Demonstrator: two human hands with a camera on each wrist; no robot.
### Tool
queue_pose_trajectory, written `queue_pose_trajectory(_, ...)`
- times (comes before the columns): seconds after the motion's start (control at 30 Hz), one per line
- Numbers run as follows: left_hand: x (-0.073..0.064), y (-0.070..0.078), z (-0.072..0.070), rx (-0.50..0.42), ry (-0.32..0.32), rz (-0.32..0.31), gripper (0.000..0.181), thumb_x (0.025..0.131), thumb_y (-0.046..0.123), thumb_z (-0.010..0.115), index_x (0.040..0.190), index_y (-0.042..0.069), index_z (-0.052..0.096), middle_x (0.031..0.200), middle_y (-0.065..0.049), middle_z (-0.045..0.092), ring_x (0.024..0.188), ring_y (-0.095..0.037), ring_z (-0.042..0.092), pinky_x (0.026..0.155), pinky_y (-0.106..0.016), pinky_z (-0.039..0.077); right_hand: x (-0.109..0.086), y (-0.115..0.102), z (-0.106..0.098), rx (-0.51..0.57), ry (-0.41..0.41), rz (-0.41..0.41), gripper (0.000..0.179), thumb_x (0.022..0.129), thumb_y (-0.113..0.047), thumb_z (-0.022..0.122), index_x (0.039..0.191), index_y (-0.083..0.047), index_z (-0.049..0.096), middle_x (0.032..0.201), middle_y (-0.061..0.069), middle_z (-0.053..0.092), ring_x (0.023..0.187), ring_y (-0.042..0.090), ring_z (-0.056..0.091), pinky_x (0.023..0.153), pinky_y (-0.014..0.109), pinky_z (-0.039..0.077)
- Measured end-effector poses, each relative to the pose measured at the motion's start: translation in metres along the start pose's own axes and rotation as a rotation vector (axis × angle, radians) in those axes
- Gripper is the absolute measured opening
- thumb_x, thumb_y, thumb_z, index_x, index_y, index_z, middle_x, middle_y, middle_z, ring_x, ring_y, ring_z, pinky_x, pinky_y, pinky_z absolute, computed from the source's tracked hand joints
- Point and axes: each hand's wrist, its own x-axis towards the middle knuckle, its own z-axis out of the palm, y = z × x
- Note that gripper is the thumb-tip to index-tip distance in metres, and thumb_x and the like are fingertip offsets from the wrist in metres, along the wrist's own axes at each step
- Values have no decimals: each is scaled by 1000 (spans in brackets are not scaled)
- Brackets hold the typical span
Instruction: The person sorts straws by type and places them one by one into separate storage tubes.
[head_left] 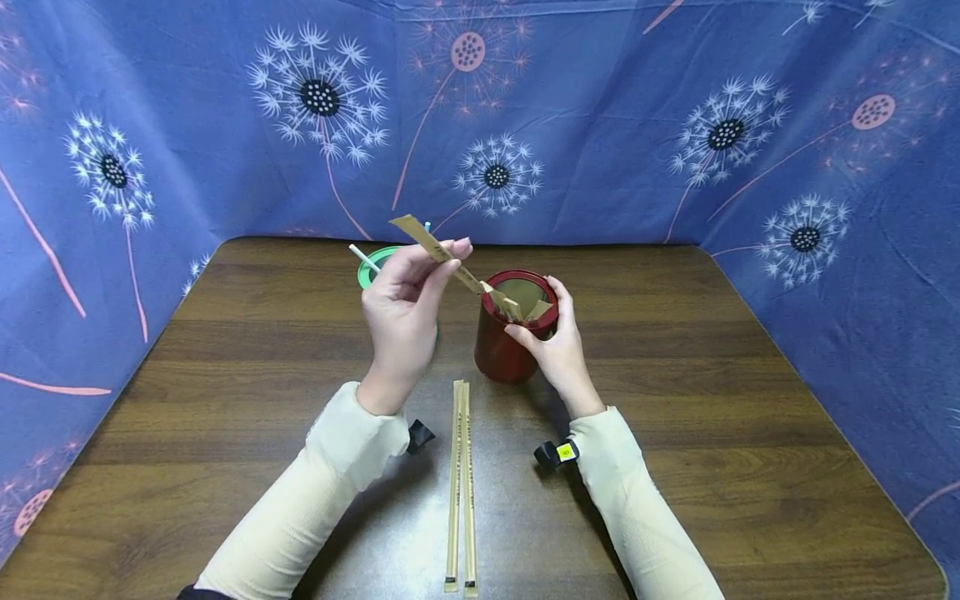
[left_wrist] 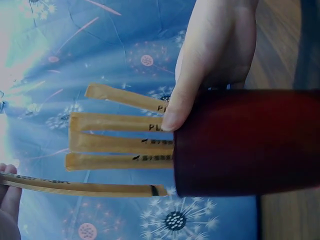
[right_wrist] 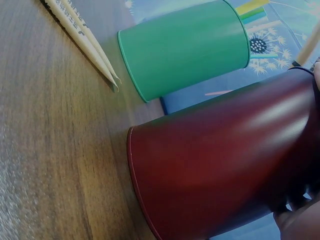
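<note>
My left hand (head_left: 403,312) pinches a straw in a brown paper wrapper (head_left: 423,237) between thumb and fingers. The straw is tilted, its lower end near the rim of a red can (head_left: 501,350); in the left wrist view that end (left_wrist: 155,190) lies just outside the can's mouth. Around the can's rim my right hand (head_left: 558,342) curls, thumb on the near side and fingers on the far side. Several wrapped straws (left_wrist: 120,122) stick out of the can. The can stands upright on the table.
Two more wrapped straws (head_left: 462,483) lie side by side on the wooden table (head_left: 225,400). Behind my left hand stands a green can (right_wrist: 185,50) with several coloured straws (right_wrist: 257,15). A blue dandelion-patterned cloth (head_left: 570,108) hangs behind the table.
</note>
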Motion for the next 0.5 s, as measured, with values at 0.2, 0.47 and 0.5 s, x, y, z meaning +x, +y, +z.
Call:
queue_pose_trajectory(0.2,-2,-10,5,-51,20,-24,17,86,-13,61,96,-26,54,97,7,75,94,-14,72,90,-39,55,0,0,0,4,3,1,87,80,-18,77,150,-13,25,147,9,41,129,22,43,112,43,33)
queue_pose_trajectory(0.47,-9,-24,5,-44,-14,-89,18,86,-13,60,99,-25,55,96,11,75,94,-11,71,88,-34,56,0,1,0,-5,5,-5,85,81,-17,77,149,-16,26,147,9,41,131,24,43,113,43,33)
queue_pose_trajectory(0.5,-9,-26,5,-36,-22,-97,17,86,-13,60,99,-24,56,96,12,74,94,-11,71,88,-33,56,0,1,0,-4,4,-6,85,81,-17,77,149,-16,26,147,9,42,130,24,43,113,43,33)
